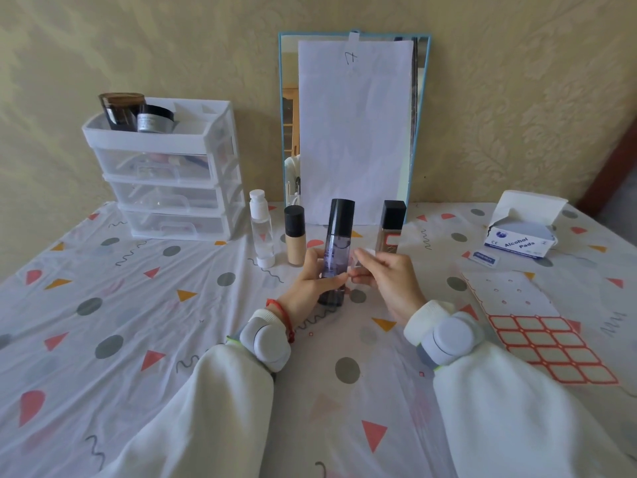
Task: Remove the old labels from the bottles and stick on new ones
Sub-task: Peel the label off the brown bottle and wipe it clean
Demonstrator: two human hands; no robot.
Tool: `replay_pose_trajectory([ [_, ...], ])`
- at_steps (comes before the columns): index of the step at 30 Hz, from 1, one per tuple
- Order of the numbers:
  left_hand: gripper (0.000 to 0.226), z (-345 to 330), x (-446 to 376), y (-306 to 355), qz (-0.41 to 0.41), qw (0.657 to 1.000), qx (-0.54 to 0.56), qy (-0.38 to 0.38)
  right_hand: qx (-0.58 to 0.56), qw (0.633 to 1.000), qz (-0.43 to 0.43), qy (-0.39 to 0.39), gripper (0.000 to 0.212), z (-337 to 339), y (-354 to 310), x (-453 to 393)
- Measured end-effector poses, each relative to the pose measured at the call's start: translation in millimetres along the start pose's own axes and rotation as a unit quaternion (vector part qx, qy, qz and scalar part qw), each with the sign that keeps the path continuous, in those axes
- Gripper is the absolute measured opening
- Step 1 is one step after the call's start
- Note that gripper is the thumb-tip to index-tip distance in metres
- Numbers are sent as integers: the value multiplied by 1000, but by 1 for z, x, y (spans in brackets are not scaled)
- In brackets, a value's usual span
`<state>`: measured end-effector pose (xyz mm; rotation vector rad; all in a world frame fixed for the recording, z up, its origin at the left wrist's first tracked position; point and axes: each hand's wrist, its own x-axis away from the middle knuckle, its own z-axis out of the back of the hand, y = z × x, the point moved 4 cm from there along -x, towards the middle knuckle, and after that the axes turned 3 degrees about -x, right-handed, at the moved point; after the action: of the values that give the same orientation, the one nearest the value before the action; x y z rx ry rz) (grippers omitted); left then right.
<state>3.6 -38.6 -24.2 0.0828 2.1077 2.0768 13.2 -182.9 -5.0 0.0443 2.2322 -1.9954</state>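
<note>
Purple bottle (336, 250) with the black cap is upright mid-table, left hand (312, 276) wrapped around it, right hand (386, 274) pinching a small white label (367, 252) beside it. Right behind: clear bottle (262, 229), beige foundation bottle (295, 236), square-capped bottle (391, 225). Sticker sheet (548, 343) and alcohol pads box (520, 236) sit off right.
</note>
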Motion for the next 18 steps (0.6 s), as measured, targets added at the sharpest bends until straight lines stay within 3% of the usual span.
replay_pose_trajectory([
  [4,37,6,0,1,-14,998,26,47,113,993,13,19,22,13,-1,-2],
  [8,41,7,3,9,-53,995,-18,79,249,965,-29,-73,20,12,4,-2],
  [11,38,7,6,14,-74,992,-32,96,275,953,-73,-106,16,4,12,1],
  [14,38,6,7,17,-82,991,-38,98,348,931,-39,-101,21,3,13,0],
  [18,37,5,7,18,-89,990,-62,89,363,926,-37,-100,23,5,14,0],
])
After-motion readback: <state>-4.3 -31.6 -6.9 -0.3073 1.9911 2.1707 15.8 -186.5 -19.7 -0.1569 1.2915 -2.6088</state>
